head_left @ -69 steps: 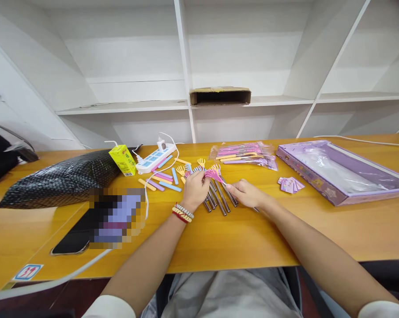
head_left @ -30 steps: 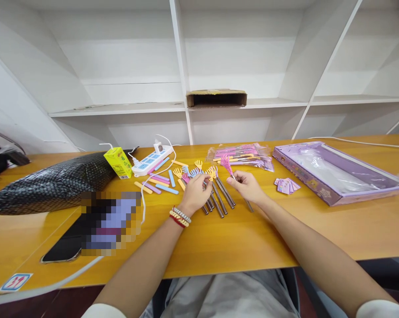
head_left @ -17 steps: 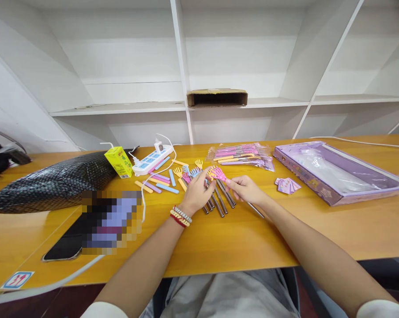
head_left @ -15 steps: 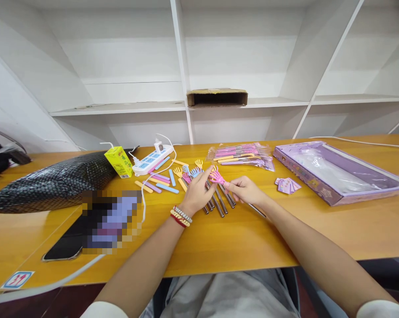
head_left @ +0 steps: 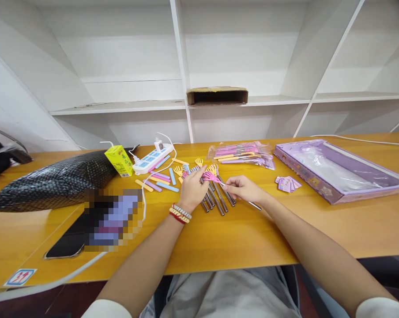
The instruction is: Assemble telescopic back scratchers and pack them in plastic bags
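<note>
A pink hand-shaped head [head_left: 211,177] on a metal rod is held between my two hands. My right hand [head_left: 242,189] pinches the rod just behind the head, and the rod's end sticks out below the palm. The fingers of my left hand [head_left: 193,189] are closed at the pink head's tip. Under and behind my hands lie several metal rods [head_left: 220,199] with yellow, blue and pink claw heads. Flat coloured sticks [head_left: 167,186] in pink, yellow, blue and purple lie to the left of them.
A power strip [head_left: 153,160], a yellow drink carton [head_left: 119,161], a black wrapped parcel [head_left: 57,181] and a phone [head_left: 67,238] are at the left. Bagged sticks [head_left: 241,154] lie behind; small cards [head_left: 287,183] and a purple box [head_left: 338,199] are at the right. A cardboard box [head_left: 217,96] sits on the shelf.
The pink head and its rod have shifted left and slightly down, with my right hand moving a little left. My left hand has also moved slightly left.
</note>
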{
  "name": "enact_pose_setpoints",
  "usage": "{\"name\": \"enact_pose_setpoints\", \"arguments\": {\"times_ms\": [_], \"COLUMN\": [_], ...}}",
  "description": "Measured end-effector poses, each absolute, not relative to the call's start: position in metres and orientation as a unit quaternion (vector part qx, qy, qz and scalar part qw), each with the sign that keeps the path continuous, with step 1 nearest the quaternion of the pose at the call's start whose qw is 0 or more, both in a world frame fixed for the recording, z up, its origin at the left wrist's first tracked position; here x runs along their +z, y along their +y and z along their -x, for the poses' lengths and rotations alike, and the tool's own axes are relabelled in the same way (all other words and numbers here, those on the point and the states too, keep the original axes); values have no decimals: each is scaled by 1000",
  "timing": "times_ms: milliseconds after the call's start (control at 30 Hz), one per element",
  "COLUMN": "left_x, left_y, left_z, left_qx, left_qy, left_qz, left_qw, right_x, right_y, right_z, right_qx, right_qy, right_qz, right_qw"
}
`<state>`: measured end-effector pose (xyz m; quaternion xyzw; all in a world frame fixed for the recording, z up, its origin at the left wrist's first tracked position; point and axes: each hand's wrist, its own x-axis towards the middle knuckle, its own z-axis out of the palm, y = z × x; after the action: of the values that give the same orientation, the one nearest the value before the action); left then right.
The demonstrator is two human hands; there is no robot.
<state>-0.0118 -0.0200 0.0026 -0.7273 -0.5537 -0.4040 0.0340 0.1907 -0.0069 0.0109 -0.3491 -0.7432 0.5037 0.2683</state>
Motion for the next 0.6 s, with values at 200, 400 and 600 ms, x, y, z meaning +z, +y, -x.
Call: {"name": "enact_pose_setpoints", "arguments": {"times_ms": [200, 400, 600], "left_x": [5, 8, 11], "left_y": [-21, -20, -8], "left_z": [8, 11, 38], "left_qx": [-436, -404, -286], "left_qy": [-556, -562, -667], "left_qz": [708, 721, 686], "left_qw": [-9, 17, 58], "right_x": [14, 13, 14], "right_y": [-6, 1, 8], "right_z": [-193, -195, -199], "right_qx": [473, 516, 559], "right_qy": [-729, -641, -539], "right_qz": [370, 370, 394], "right_qw": [329, 430, 491]}}
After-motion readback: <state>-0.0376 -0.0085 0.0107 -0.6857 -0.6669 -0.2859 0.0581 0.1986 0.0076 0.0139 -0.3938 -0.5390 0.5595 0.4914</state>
